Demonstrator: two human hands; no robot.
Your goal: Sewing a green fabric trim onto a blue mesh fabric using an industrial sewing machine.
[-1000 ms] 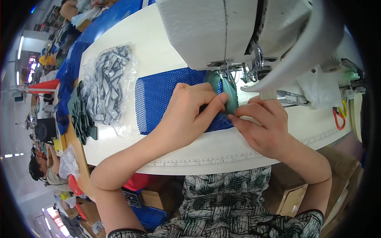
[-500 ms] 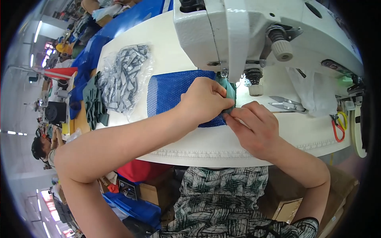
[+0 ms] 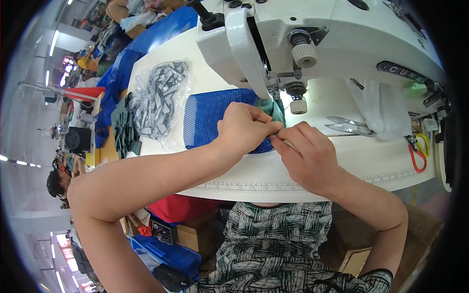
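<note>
Blue mesh fabric [image 3: 207, 117] lies flat on the white table, its right edge bordered by a dark green fabric strip [image 3: 278, 113]. The strip's far end runs in beneath the needle area of a white sewing machine [image 3: 342, 53]. My left hand [image 3: 244, 128] rests over the mesh, thumb and fingers pinching the strip. Right beside it, my right hand [image 3: 309, 156] pinches the near end of the same edge, fingertips almost touching the left thumb. The fingers partly hide the strip between them.
Thread snips [image 3: 349, 126] and red-and-yellow-handled scissors [image 3: 416, 152] lie to the right, near a white plastic bag [image 3: 383, 110]. On the left are a clear bag of grey pieces [image 3: 161, 97] and stacked green fabric pieces [image 3: 125, 127]. A printed ruler [image 3: 244, 187] follows the front edge.
The whole view has shifted a little, showing more of the machine's top. Both hands keep their pinch at the fabric edge, with little visible movement along it.
</note>
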